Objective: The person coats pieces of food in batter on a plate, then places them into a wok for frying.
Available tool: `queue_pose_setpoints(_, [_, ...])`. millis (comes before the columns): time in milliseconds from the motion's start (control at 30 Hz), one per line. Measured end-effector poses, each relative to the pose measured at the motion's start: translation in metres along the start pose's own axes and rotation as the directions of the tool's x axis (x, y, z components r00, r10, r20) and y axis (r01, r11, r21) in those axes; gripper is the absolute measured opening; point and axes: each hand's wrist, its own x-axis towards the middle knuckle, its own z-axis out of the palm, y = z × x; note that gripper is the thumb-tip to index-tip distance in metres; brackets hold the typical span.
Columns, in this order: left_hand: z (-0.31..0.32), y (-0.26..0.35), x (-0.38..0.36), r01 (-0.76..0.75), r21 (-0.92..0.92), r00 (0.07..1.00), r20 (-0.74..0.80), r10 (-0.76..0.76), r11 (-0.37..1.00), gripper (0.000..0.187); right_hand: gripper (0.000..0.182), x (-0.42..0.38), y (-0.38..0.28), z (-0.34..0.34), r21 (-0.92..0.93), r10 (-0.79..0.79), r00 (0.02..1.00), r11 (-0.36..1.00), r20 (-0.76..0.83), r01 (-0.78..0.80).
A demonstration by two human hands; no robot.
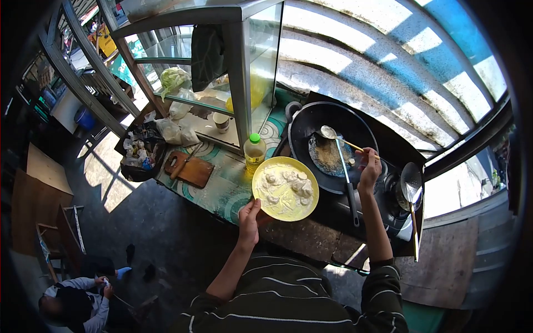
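My left hand grips the rim of a yellow plate, thumb on top. White, batter-coated lumps lie on it in a smeared layer of batter. My right hand is closed around the thin handle of a ladle, whose bowl hangs over the wok. Oil with pale brown crumbs sits in the bottom of the wok. A spatula rests in it, its black handle leaning out over the near rim. The plate is beside the wok, at its near left.
An oil bottle with a green cap stands behind the plate. Left of it lie a wooden cutting board and a black rubbish bag. A skimmer rests on the right burner. A seated person is at lower left.
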Motion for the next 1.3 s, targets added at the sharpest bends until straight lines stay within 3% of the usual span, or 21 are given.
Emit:
queue_pose_setpoints(67, [0.005,-0.006,0.009,-0.039,-0.014,0.996,0.078,0.040,0.999,0.028,0.026,-0.019,-0.022,-0.002,0.094,0.048,0.999,0.994,-0.009,-0.047])
queue_pose_setpoints(133, [0.015,-0.004,0.007,-0.002,-0.039,0.996,0.091,0.006,0.999,0.028,0.025,-0.042,-0.036,-0.003,0.074,0.025,0.992,0.997,0.126,-0.034])
queue_pose_setpoints(267, [0.024,-0.009,0.005,0.016,0.029,0.991,0.134,-0.020,0.999,0.028,0.024,-0.079,-0.041,-0.008,-0.104,-0.067,0.973,0.990,0.221,0.092])
queue_pose_setpoints(333, [0.025,-0.014,0.003,-0.036,0.117,0.986,0.164,0.016,0.993,0.028,0.021,-0.089,-0.041,-0.012,-0.298,-0.318,0.873,0.850,0.369,0.435])
queue_pose_setpoints(533, [0.030,-0.007,-0.002,-0.070,0.187,0.960,0.280,0.015,0.980,0.033,0.018,-0.107,-0.043,-0.018,-0.190,-0.291,0.900,0.912,0.324,0.363])
queue_pose_setpoints(633, [0.027,-0.008,-0.004,-0.002,0.193,0.962,0.267,-0.051,0.981,0.034,0.016,-0.106,-0.042,-0.024,-0.205,-0.378,0.858,0.862,0.348,0.463])
queue_pose_setpoints(700, [0.030,-0.008,-0.007,-0.021,0.199,0.961,0.274,-0.036,0.980,0.035,0.015,-0.106,-0.049,-0.027,-0.216,-0.527,0.736,0.731,0.425,0.648])
queue_pose_setpoints(800, [0.028,-0.012,-0.005,-0.060,0.203,0.955,0.298,-0.003,0.977,0.035,0.014,-0.110,-0.056,-0.029,-0.169,-0.569,0.678,0.695,0.466,0.699])
queue_pose_setpoints(867, [0.027,-0.011,-0.005,-0.086,0.199,0.950,0.310,0.020,0.976,0.035,0.014,-0.112,-0.055,-0.031,-0.150,-0.584,0.671,0.693,0.458,0.705])
queue_pose_setpoints(933, [0.028,-0.009,-0.008,-0.020,0.218,0.956,0.289,-0.045,0.976,0.034,0.015,-0.114,-0.055,-0.032,-0.133,-0.597,0.665,0.691,0.449,0.710])
queue_pose_setpoints(1100, [0.026,-0.011,-0.009,-0.009,0.194,0.959,0.280,-0.046,0.981,0.031,0.015,-0.120,-0.045,-0.031,-0.212,-0.445,0.781,0.793,0.438,0.571])
queue_pose_setpoints(1233, [0.026,-0.011,-0.011,0.004,0.198,0.962,0.268,-0.058,0.980,0.029,0.017,-0.131,-0.042,-0.030,-0.201,-0.457,0.765,0.784,0.453,0.587])
queue_pose_setpoints(1300, [0.027,-0.011,-0.012,0.002,0.186,0.964,0.261,-0.051,0.983,0.029,0.020,-0.141,-0.030,-0.033,-0.084,-0.125,0.939,0.984,0.321,0.159])
